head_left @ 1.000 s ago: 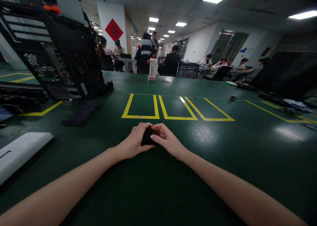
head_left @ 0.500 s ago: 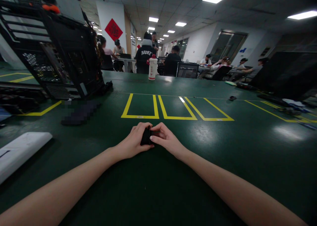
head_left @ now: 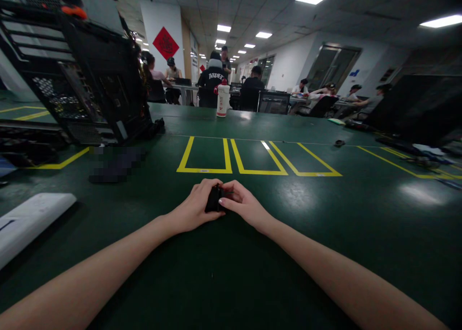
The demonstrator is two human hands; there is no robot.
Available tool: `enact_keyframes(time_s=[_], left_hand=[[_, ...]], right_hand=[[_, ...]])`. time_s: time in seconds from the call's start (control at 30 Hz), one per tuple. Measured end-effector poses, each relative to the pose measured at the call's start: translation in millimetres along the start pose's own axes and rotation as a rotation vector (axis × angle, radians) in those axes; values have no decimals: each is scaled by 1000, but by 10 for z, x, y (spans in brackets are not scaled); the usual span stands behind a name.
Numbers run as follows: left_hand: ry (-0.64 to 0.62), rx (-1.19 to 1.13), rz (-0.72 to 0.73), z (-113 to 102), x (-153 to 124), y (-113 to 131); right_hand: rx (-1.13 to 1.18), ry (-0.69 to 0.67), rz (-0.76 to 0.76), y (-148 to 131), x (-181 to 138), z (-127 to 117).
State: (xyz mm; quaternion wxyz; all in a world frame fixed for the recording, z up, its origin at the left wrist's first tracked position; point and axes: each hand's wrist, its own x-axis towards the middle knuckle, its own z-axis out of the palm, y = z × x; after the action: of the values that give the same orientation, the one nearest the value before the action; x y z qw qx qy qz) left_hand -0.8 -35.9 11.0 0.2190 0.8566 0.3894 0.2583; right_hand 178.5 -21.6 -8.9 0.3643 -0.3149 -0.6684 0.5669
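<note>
Both my hands meet at the middle of the green table (head_left: 325, 233), closed round a small black object (head_left: 213, 201). My left hand (head_left: 195, 207) wraps its fingers over the object's left side and top. My right hand (head_left: 242, 204) pinches its right side with thumb and fingers. Most of the object is hidden between the fingers, so I cannot make out what it is. Both forearms rest stretched out on the table.
A black open computer case (head_left: 83, 74) stands at the back left. A white flat panel (head_left: 29, 219) lies at the left edge. Yellow taped boxes (head_left: 205, 156) mark the table ahead. A white bottle (head_left: 223, 99) stands farther back. Several people sit at distant tables.
</note>
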Motion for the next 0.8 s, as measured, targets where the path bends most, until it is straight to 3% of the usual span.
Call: enact_keyframes(time_s=[0.53, 0.8], left_hand=[[4, -25, 12, -18, -8, 19], [19, 11, 20, 6, -5, -2]], right_hand=[[-43, 48, 45, 3, 4, 1], [84, -21, -23, -1, -6, 0]])
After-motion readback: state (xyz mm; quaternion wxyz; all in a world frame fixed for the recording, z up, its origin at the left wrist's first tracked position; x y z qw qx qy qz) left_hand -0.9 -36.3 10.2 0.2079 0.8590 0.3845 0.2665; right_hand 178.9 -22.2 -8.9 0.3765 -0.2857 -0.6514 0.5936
